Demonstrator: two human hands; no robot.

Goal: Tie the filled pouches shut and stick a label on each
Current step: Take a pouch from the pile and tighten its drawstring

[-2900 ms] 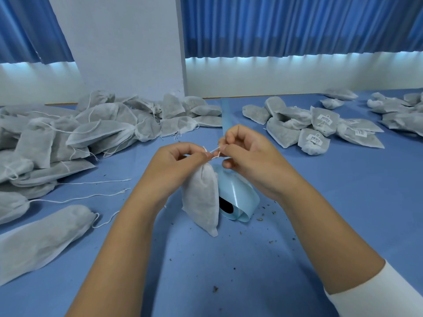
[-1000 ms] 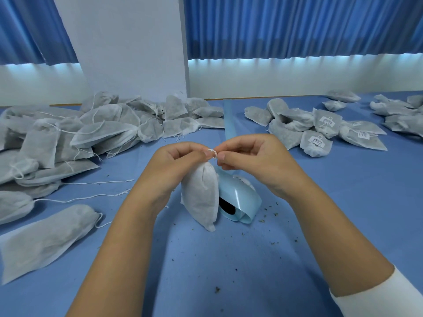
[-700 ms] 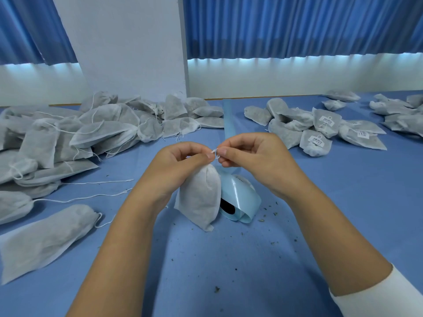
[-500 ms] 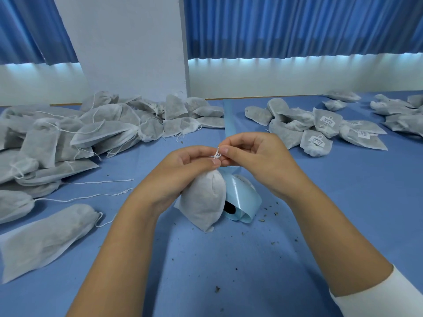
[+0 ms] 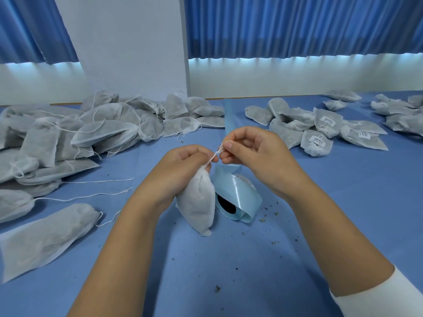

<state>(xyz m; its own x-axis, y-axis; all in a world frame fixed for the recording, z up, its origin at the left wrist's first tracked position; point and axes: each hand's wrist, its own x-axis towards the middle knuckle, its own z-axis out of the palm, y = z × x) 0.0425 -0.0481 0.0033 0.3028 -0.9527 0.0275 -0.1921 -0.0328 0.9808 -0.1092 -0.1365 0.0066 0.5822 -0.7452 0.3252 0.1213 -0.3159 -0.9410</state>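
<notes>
pouch (image 5: 198, 202): small white bag of thin matte non-woven fabric, faintly grey where the fill shows through. Plump in the middle, neck puckered tight, flat bottom seam ending in a pointed corner.
pouch position: hangs from my left hand over the middle of the table, tilted, neck up, just in front of the label roll. Can't tell if the low corner touches the cloth.
drawstring (image 5: 214, 155): thin white twisted cord. Comes out of the neck and runs taut up to my right fingers, with a small knot or loop near the top.
left hand (image 5: 183, 165): my fingers are curled round the pouch neck, clamped on it.
right hand (image 5: 254, 152): thumb and forefinger pinch the drawstring end, other fingers loosely curled. Sits just beside the left hand, a small gap between them.
label roll (image 5: 238, 193): glossy pale-blue backing strip wound on a dark core, lying on its side behind the pouch. A loose strip runs away up the table.
table (image 5: 229, 282): covered in smooth blue cloth, with dark crumbs (image 5: 263, 219) scattered near the roll.
left pile (image 5: 91, 133): many grey-white pouches of the same fabric, flat and floppy, strings trailing loose.
right pile (image 5: 318, 138): pouches with small white printed labels stuck on, print too small to read.
sleeve (image 5: 377, 298): white, on my right forearm.
background: blue pleated curtains (image 5: 297, 26) and a white pillar (image 5: 126, 42).
</notes>
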